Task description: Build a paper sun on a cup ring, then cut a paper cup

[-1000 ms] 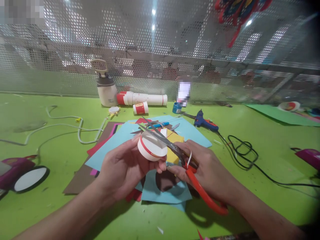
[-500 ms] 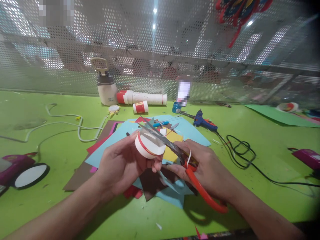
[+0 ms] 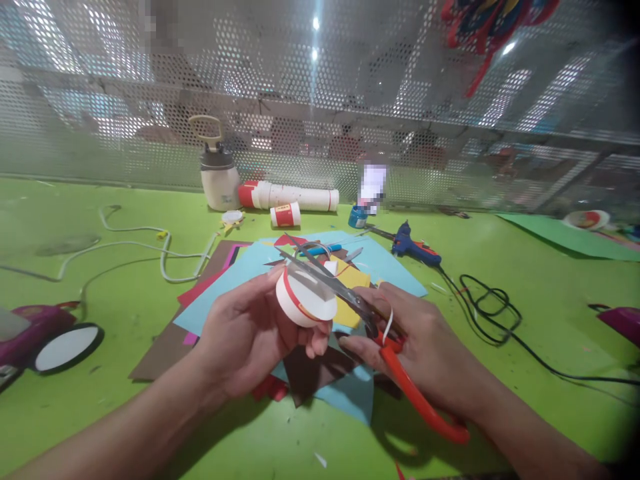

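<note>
Shifted slightly right since a moment ago, left hand (image 3: 245,333) gripping white red-banded paper cup (image 3: 305,300) at frame centre, right hand (image 3: 425,340) clasped round red-handled scissors (image 3: 370,320) with blades parted at the rim, above coloured paper sheets (image 3: 235,280), blue glue gun (image 3: 413,245) beyond.

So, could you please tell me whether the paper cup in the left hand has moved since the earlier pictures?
No, hardly: the paper cup, held by the left hand, sits at the yellow sheet's left edge as before; the slight shift matches the camera's.
</note>
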`<control>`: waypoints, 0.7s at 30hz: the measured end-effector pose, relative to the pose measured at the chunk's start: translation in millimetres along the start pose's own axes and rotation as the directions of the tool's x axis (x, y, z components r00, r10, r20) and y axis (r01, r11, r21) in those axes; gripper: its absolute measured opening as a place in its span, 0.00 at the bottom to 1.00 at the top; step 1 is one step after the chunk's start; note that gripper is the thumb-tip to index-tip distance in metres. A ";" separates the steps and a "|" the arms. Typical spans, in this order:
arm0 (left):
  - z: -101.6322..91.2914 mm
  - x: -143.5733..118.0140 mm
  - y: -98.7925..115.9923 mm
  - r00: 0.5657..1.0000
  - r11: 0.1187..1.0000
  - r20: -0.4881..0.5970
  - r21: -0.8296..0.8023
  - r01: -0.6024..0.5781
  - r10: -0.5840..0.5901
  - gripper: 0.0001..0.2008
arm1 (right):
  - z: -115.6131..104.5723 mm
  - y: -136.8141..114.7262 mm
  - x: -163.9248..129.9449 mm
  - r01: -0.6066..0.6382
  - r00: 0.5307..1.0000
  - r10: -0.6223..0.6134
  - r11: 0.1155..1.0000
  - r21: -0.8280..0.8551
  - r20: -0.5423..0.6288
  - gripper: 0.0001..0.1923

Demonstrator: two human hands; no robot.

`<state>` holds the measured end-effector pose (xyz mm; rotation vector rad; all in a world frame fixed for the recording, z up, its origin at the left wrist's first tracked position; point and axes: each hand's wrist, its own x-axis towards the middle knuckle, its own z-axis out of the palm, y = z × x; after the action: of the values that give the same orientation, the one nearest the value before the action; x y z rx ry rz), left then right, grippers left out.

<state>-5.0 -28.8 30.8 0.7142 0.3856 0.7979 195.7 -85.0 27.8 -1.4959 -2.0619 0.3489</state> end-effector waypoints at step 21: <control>-2.6 -3.4 0.6 0.995 0.998 0.072 0.023 0.063 -0.065 0.17 | -3.4 -0.9 -3.1 0.063 0.998 -0.063 0.998 -0.031 -0.003 0.21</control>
<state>-8.9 -29.9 29.5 0.7442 0.3501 0.7067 197.6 -88.6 30.1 -1.4443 -2.1155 0.2909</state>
